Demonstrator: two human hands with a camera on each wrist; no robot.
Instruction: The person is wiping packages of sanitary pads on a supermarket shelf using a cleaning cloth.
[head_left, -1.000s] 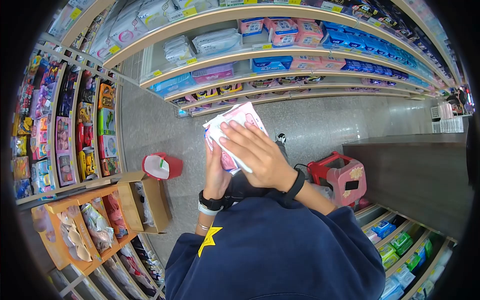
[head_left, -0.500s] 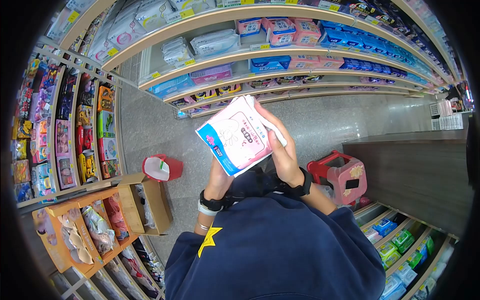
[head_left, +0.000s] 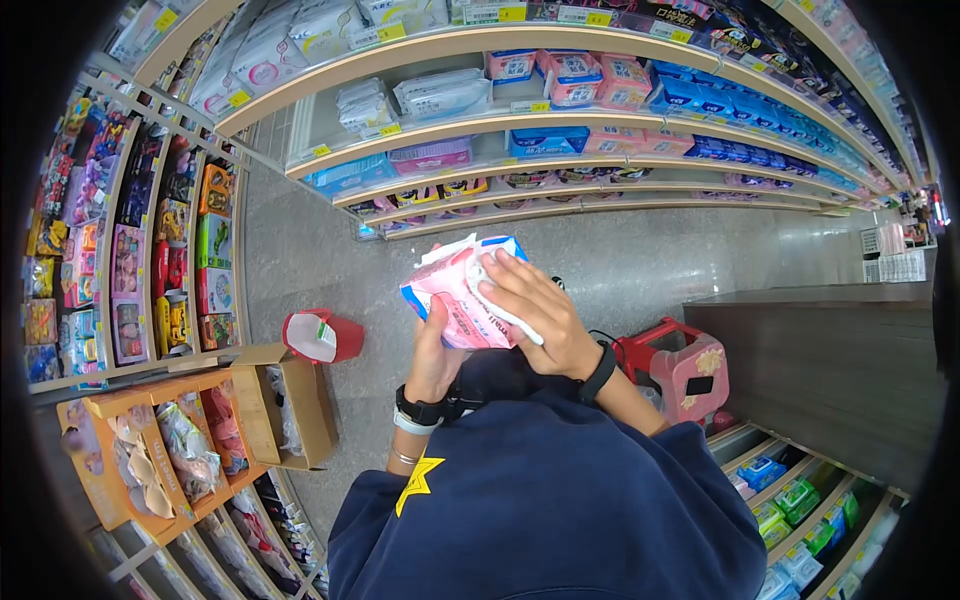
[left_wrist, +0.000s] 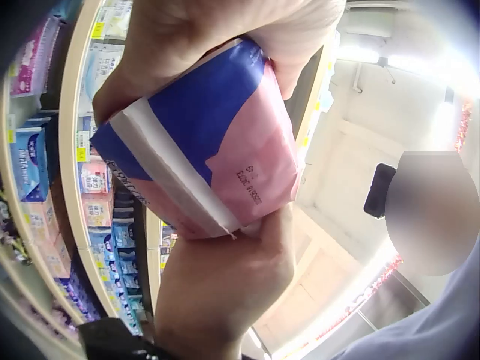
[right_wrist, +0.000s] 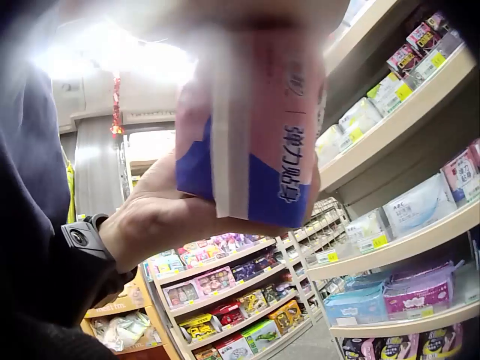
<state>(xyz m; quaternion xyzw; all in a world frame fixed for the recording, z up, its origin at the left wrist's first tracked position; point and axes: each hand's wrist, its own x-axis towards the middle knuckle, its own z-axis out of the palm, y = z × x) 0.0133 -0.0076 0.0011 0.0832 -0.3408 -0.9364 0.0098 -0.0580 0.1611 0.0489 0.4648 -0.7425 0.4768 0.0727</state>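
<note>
A pink, blue and white pack of sanitary pads (head_left: 455,295) is held up in front of the dark blue sweatshirt. My left hand (head_left: 430,355) grips it from the near left side, thumb on its face and fingers mostly hidden behind. Against the pack's right side, my right hand (head_left: 560,325) holds a white cloth (head_left: 476,270), whose edge shows past the fingers. The left wrist view shows the pack's sealed end (left_wrist: 259,161) between both hands. In the right wrist view the left hand (right_wrist: 161,214) supports the pack from below; the right hand is a blur on top.
Shelves (head_left: 450,45) of packaged goods curve across the front, with toy shelves (head_left: 150,260) at left. A red bin (head_left: 342,340), cardboard box (head_left: 318,420) and orange display box (head_left: 110,405) stand lower left. A red stool (head_left: 695,372) and dark counter (head_left: 830,345) are at right.
The pack has been turned from its broad printed face to a narrower side. My right hand has moved from gripping its right edge to pressing the white cloth over it.
</note>
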